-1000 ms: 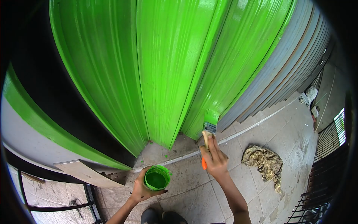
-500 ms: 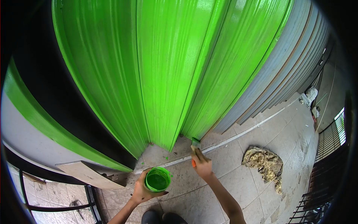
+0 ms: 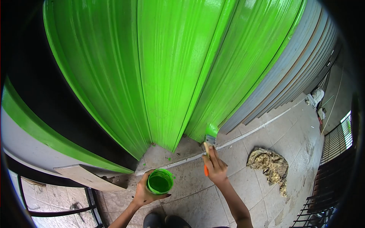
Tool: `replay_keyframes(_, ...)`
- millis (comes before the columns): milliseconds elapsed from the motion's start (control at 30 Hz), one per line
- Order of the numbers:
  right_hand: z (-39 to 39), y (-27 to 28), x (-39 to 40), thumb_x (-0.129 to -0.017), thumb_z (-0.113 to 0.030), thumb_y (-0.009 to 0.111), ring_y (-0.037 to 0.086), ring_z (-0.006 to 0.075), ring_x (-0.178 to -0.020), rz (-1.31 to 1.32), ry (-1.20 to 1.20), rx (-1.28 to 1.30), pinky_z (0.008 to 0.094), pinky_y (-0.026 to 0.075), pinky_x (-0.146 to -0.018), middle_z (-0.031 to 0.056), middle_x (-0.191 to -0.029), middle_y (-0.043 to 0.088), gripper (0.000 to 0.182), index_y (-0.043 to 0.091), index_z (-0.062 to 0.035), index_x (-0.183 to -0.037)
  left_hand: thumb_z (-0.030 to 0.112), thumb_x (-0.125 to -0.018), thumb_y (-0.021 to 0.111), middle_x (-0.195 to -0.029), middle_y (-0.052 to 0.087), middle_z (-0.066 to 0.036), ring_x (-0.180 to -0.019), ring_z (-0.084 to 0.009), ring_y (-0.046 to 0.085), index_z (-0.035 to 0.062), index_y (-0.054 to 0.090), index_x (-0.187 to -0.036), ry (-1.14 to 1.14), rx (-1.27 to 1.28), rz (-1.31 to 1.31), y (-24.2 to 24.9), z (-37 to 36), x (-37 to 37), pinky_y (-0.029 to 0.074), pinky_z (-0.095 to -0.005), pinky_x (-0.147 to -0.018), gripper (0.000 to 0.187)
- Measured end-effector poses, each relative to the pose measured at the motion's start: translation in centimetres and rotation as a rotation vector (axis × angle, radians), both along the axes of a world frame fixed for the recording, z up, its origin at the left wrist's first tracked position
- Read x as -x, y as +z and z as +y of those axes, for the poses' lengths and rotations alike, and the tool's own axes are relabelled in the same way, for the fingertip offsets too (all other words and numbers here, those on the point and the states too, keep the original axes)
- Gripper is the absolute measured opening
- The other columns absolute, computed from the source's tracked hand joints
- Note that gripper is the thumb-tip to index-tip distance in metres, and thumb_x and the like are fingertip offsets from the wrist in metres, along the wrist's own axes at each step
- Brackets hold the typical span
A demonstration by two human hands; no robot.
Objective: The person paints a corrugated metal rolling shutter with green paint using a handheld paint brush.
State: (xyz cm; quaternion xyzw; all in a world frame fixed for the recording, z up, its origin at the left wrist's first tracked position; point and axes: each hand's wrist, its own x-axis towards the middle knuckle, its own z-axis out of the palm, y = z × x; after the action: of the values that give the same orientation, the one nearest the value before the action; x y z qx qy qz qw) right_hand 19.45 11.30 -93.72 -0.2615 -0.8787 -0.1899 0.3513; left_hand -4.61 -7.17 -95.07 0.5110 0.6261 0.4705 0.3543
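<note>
While the left hand point(image 3: 143, 193) sits low in the view at about 7 o'clock, its fingers point(image 3: 141, 179) are wrapped around the paint cup point(image 3: 160, 181), closed on its side and its underside. The cup is round, green inside and outside, with wet green paint in it, and it is held upright above the tiled floor point(image 3: 262, 133). Small green drops lie on the tiles just beyond the cup, toward 12 o'clock.

At 3 o'clock from the cup, the right hand point(image 3: 215, 167) holds the paintbrush point(image 3: 209, 138). Its fingers point(image 3: 213, 155) are closed along the handle, which is pale wood with an orange end showing under the palm. The bristles are loaded with green paint and point to 12 o'clock; they touch the bottom edge of the folding metal door point(image 3: 171, 68), where the green panel meets the floor.

The door fills the upper half of the view in ribbed folds, glossy green. Its right part, toward 2 o'clock, is grey. A pale strip runs on the floor along the bottom of the door. Between the two hands the tiles are bare, and there is free floor under the right forearm.

Further right, at 3 o'clock from the right hand and apart from it, a crumpled rag point(image 3: 270, 165) lies on the tiles. Dark railings stand at the far right edge.
</note>
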Motion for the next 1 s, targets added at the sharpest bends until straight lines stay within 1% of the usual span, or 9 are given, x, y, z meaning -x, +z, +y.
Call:
replay_keyframes(100,-0.5,-6.9,-0.2,-0.079,-0.003,0.067,0.068,0.0323,-0.103,-0.070,-0.016,0.133,0.0302,0.060,-0.065,0.0237,-0.123,0.062,0.024,0.061,-0.0073,-0.102,0.033,-0.054,0.095,-0.115,0.066,-0.016,-0.107,-0.0249,0.065,-0.0032,0.044,-0.130,-0.004,0.011,0.013,0.1,-0.4,0.0,0.051,-0.0370,-0.094,0.098)
replay_keyframes(233,-1.1,-8.7,0.4,-0.075,0.000,0.068,0.070,0.0301,-0.101,-0.014,0.052,0.442,0.0330,0.060,-0.063,0.0187,-0.119,0.065,0.027,0.064,-0.0095,-0.099,0.033,-0.054,0.095,-0.114,0.066,-0.015,-0.106,-0.0249,0.065,-0.0023,0.044,-0.130,-0.004,0.007,0.029,0.0,-0.4,0.2,0.051,-0.0371,-0.094,0.098)
replay_keyframes(267,-0.7,-8.4,0.3,-0.075,0.001,0.068,0.070,0.0296,-0.101,0.015,0.045,0.397,0.0328,0.060,-0.063,0.0175,-0.119,0.066,0.027,0.064,-0.0093,-0.099,0.033,-0.054,0.095,-0.114,0.066,-0.015,-0.106,-0.0249,0.066,-0.0021,0.044,-0.130,-0.001,0.000,0.029,0.0,-0.4,0.2,0.051,-0.0372,-0.094,0.098)
replay_keyframes(333,0.3,-5.0,0.1,-0.074,0.003,0.068,0.069,0.0286,-0.101,0.070,0.028,0.312,0.0325,0.060,-0.063,0.0151,-0.120,0.066,0.028,0.064,-0.0090,-0.099,0.033,-0.054,0.095,-0.114,0.066,-0.015,-0.107,-0.0249,0.065,-0.0017,0.044,-0.130,0.000,-0.001,0.017,0.0,-0.3,0.3,0.051,-0.0371,-0.094,0.098)
replay_keyframes(433,1.8,0.6,-0.5,-0.074,0.005,0.067,0.071,0.0314,-0.097,0.134,0.045,0.309,0.0322,0.060,-0.062,0.0183,-0.116,0.067,0.028,0.065,-0.0086,-0.098,0.032,-0.054,0.095,-0.114,0.066,-0.015,-0.107,-0.0247,0.065,-0.0015,0.044,-0.130,0.002,0.001,0.043,0.1,-0.4,0.1,0.051,-0.0370,-0.095,0.098)
replay_keyframes(633,0.4,7.3,-1.7,-0.076,0.003,0.070,0.069,0.0339,-0.102,0.232,0.017,-0.135,0.0278,0.059,-0.064,0.0229,-0.116,0.066,0.022,0.066,-0.0078,-0.094,0.033,-0.054,0.095,-0.115,0.066,-0.015,-0.107,-0.0246,0.065,-0.0014,0.044,-0.130,0.003,0.035,0.029,0.3,-0.6,0.1,0.051,-0.0368,-0.095,0.098)
replay_keyframes(733,0.2,4.3,-1.5,-0.080,-0.001,0.069,0.069,0.0322,-0.103,0.118,0.029,-0.067,0.0270,0.058,-0.061,0.0228,-0.119,0.065,0.015,0.066,-0.0089,-0.093,0.032,-0.054,0.095,-0.115,0.065,-0.015,-0.107,-0.0246,0.065,-0.0013,0.044,-0.131,-0.004,0.017,0.010,-0.2,-0.1,0.0,0.051,-0.0369,-0.095,0.098)
replay_keyframes(867,0.8,-4.8,-2.4,-0.080,-0.003,0.068,0.068,0.0305,-0.106,-0.037,0.023,0.081,0.0287,0.059,-0.061,0.0227,-0.125,0.061,0.017,0.062,-0.0105,-0.093,0.026,-0.052,0.096,-0.116,0.065,-0.013,-0.109,-0.0202,0.063,0.0002,0.045,-0.130,-0.012,0.026,-0.023,0.7,0.0,-0.5,0.049,-0.0347,-0.098,0.096)
replay_keyframes(1000,0.1,-6.9,-1.8,-0.078,-0.003,0.068,0.067,0.0281,-0.107,-0.060,0.103,0.322,0.0311,0.060,-0.063,0.0184,-0.127,0.061,0.020,0.058,-0.0100,-0.093,0.028,-0.053,0.096,-0.117,0.064,-0.013,-0.109,-0.0214,0.063,0.0003,0.045,-0.130,-0.023,0.028,0.002,0.7,-0.1,-0.6,0.049,-0.0355,-0.097,0.097)
